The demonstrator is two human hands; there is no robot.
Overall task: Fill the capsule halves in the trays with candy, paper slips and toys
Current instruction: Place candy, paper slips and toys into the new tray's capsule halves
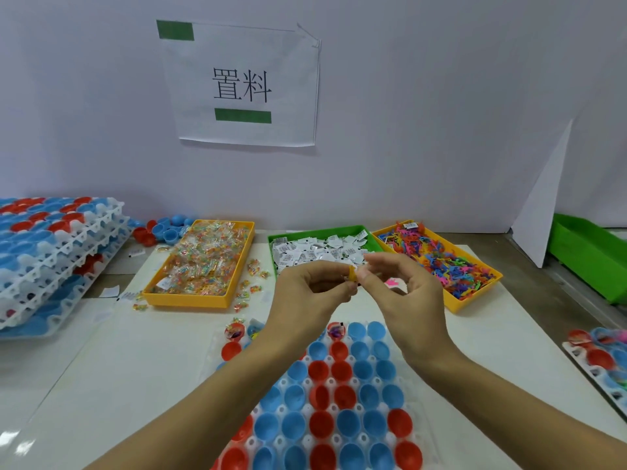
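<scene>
Three shallow plastic bins stand in a row on a white sheet [135,368] that covers the grey worktable, in front of a pale wall bearing a taped paper sign [241,84] with two printed characters and green bars. At the left, the yellow bin of clear-wrapped candy [203,262] has loose sweets scattered beside it. The green bin of small white paper slips [319,249] sits in the middle, and the yellow bin of bright tangled plastic toys [441,262] is at the right. A stack of white trays loaded with red and blue capsule halves [51,252] rests at the far left, and a green crate [590,252] stands at the far right.

Nearest the camera lies the white tray of open red and blue capsule halves [339,401]; most cups look empty, while a few along its far edge hold contents.

Both hands are raised above that tray's far edge, fingertips meeting. The left hand [312,290] pinches a small orange piece [353,275] between thumb and forefinger. The right hand [407,293] has curled fingers touching the same piece from the other side, gripping it too.
</scene>
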